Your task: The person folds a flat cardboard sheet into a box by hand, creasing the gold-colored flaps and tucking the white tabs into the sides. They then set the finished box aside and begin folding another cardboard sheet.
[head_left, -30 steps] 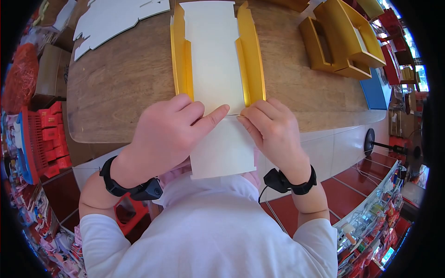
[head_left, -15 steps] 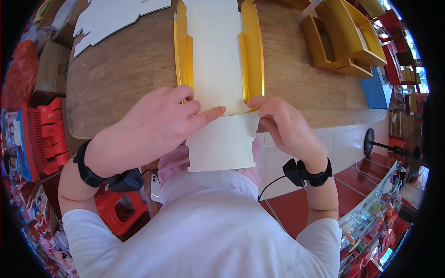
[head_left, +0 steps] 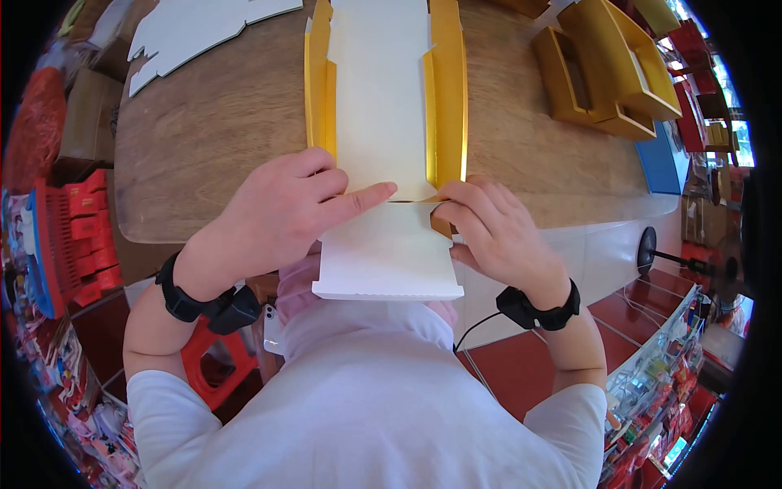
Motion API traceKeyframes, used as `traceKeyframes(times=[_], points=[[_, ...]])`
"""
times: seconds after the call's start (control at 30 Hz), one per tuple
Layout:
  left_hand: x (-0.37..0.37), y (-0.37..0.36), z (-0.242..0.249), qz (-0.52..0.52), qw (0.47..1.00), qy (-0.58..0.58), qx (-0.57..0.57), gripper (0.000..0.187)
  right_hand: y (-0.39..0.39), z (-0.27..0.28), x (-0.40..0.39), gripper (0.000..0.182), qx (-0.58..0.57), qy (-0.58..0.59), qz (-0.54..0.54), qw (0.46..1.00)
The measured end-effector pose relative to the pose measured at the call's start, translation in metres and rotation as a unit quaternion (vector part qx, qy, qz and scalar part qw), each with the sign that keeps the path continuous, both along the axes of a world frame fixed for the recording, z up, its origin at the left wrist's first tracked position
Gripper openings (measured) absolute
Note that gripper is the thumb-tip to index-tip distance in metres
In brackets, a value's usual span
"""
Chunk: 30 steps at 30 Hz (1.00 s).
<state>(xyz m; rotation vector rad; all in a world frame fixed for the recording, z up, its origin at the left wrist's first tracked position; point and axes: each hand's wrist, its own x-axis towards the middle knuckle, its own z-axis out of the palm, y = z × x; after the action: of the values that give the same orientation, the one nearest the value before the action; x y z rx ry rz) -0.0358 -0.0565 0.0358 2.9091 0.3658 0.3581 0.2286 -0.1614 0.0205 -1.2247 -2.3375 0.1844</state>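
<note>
A partly folded cardboard box (head_left: 381, 106), white inside and gold outside, stretches away from me over the table edge. Its gold side walls stand up, and its white end panel (head_left: 383, 253) hangs toward my lap. My left hand (head_left: 285, 200) has its index finger stretched along the crease, the other fingers curled at the left wall. At the right corner my right hand (head_left: 493, 220) pinches a small gold-backed side flap (head_left: 441, 222), its thumb partly hidden beneath. Each wrist wears a black strap with a small device.
Finished-looking gold boxes (head_left: 599, 69) stand at the back right of the wooden table (head_left: 220, 147), beside a blue box (head_left: 661, 159). White cardboard sheets (head_left: 191, 37) lie at the back left. A red stool (head_left: 218, 359) and red crate (head_left: 61, 244) are at the left.
The end panel has tilted so its lower edge looks wider. My right fingers have bent the small side flap inward at the corner. My left hand has shifted slightly.
</note>
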Motion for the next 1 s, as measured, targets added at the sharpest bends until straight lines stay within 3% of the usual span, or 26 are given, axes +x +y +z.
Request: traceKeyframes(times=[0.27,0.53,0.63,0.73,0.87,0.93,1.0], points=[[-0.007,-0.023,0.019,0.008,0.994,0.079,-0.08,0.058,-0.004,-0.003,-0.012,0.03,-0.001,0.101,0.002,0.995],[-0.023,-0.027,-0.002,0.034,0.976,-0.062,-0.204,0.058,-0.005,-0.015,-0.008,0.031,-0.006,0.163,-0.026,0.986],[-0.022,-0.027,-0.01,0.039,0.982,-0.124,-0.134,0.046,-0.005,-0.015,-0.006,0.029,-0.017,0.167,-0.024,0.985],[-0.023,-0.027,-0.007,0.05,0.984,-0.112,-0.132,0.035,-0.004,-0.011,-0.004,0.026,-0.027,0.165,-0.001,0.986],[-0.022,-0.021,-0.004,0.056,0.984,-0.098,-0.137,0.051,-0.007,-0.013,-0.006,0.017,-0.043,0.208,-0.045,0.976],[-0.019,-0.022,-0.002,0.129,0.948,-0.157,-0.244,0.051,-0.009,-0.016,-0.013,0.015,-0.028,0.228,-0.063,0.971],[-0.019,-0.017,-0.002,0.138,0.942,-0.156,-0.262,0.05,-0.018,-0.019,-0.022,0.014,-0.142,0.462,-0.157,0.861]])
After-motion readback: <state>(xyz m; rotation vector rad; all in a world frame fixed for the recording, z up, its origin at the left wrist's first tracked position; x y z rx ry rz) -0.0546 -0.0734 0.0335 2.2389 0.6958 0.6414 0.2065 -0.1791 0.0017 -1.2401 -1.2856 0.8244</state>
